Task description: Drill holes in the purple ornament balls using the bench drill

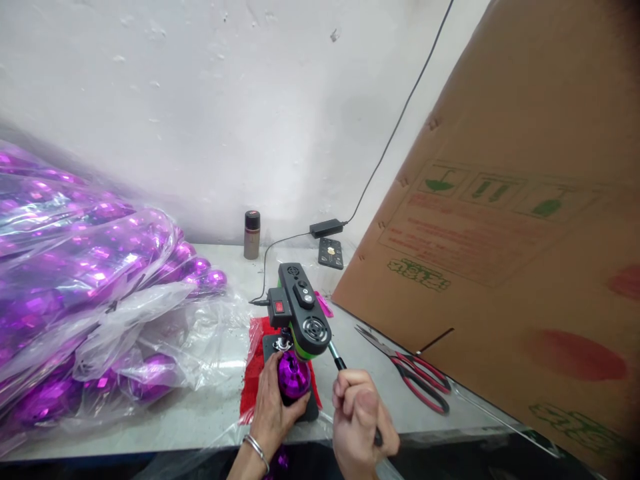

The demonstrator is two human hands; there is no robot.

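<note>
A small black and green bench press machine with a red switch stands on a red mat on the white table. My left hand is closed around a shiny purple faceted ornament, holding it on the machine's base under the head. My right hand is a fist around the machine's black lever handle, to the right of the ornament. A silver bangle sits on my left wrist.
A clear plastic bag full of purple ornaments fills the left. Red-handled scissors lie right of the machine. A large cardboard box leans at the right. A small bottle, a power adapter and a black remote-like pad sit by the wall.
</note>
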